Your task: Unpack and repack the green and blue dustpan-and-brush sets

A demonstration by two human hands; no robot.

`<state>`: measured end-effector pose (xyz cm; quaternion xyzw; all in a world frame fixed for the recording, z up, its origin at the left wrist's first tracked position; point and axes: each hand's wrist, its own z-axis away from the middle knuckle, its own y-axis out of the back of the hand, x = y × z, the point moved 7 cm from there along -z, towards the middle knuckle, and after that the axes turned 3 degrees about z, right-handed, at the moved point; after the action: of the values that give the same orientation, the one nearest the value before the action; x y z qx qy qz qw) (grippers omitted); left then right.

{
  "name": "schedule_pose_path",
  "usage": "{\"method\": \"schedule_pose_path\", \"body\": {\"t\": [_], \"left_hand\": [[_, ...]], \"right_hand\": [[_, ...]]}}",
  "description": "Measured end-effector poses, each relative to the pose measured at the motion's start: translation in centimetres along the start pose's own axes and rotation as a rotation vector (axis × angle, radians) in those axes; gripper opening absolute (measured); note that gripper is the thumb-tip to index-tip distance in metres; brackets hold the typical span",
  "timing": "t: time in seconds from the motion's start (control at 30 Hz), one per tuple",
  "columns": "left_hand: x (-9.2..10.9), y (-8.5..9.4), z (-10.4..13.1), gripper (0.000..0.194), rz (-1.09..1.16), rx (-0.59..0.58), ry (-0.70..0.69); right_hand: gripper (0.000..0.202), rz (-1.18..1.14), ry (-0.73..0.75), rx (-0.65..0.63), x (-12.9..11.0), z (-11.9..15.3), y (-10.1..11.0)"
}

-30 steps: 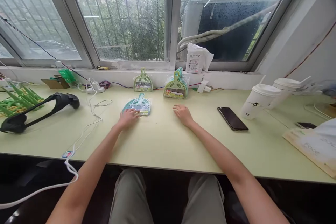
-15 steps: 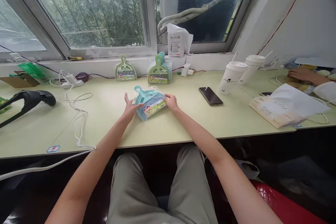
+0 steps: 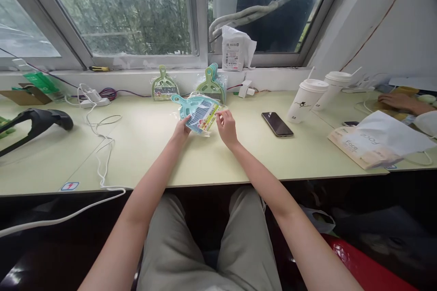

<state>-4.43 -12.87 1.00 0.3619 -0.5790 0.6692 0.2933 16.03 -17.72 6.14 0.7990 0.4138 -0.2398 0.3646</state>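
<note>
A light-blue dustpan and brush set (image 3: 201,113), wrapped in clear plastic with a colourful label, is held tilted above the table, its looped handle pointing left. My left hand (image 3: 182,129) grips its lower left side, the thumb on top and the other fingers mostly hidden beneath. At the right edge, beside the label, my right hand (image 3: 226,125) is closed in a pinch at the clear wrapper. Behind stand a green dustpan set (image 3: 164,85) and a stack of wrapped green and blue dustpan sets (image 3: 210,82), both leaning by the wall.
A phone (image 3: 277,124) lies to the right, near two white paper cups (image 3: 307,100) with straws. Further right are a tissue pack (image 3: 358,145) and another person's hand (image 3: 398,101). A white cable (image 3: 107,154) and a black curved object (image 3: 44,120) lie left.
The blue dustpan set has been raised and turned, its handle swinging left. My left hand has closed on its lower side; my right hand has shifted to a pinch at the right edge.
</note>
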Motion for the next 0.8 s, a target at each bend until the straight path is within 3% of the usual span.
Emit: {"method": "schedule_pose_path", "body": {"t": [0.1, 0.17, 0.3, 0.43, 0.5, 0.67, 0.8], "left_hand": [[0.5, -0.2, 0.5, 0.021, 0.033, -0.018, -0.023], [0.5, -0.6, 0.9, 0.02, 0.003, -0.068, 0.005], [-0.4, -2.0, 1.9, 0.024, -0.101, -0.299, 0.126], [-1.1, -3.0, 2.4, 0.038, -0.239, -0.522, 0.175], [-1.0, -2.4, 1.7, 0.038, -0.277, -0.468, 0.135], [0.0, 0.7, -0.9, 0.03, -0.311, -0.079, 0.038], [1.0, 1.5, -1.7, 0.034, -0.336, -0.041, -0.03]], "right_hand": [[0.026, -0.179, -0.263, -0.165, 2.2, 0.5, -2.4], [0.027, -0.345, -0.419, -0.197, 3.9, 0.7, -3.2], [0.027, -0.549, -0.565, -0.087, 6.4, 0.3, -2.8], [0.04, -0.703, -0.671, -0.031, 8.1, 0.1, -2.3], [0.046, -0.708, -0.701, -0.058, 8.4, 0.1, -2.2], [0.048, -0.64, -0.699, -0.169, 8.1, 0.0, -2.0], [0.046, -0.64, -0.689, -0.205, 7.8, -0.3, -2.0]]}}
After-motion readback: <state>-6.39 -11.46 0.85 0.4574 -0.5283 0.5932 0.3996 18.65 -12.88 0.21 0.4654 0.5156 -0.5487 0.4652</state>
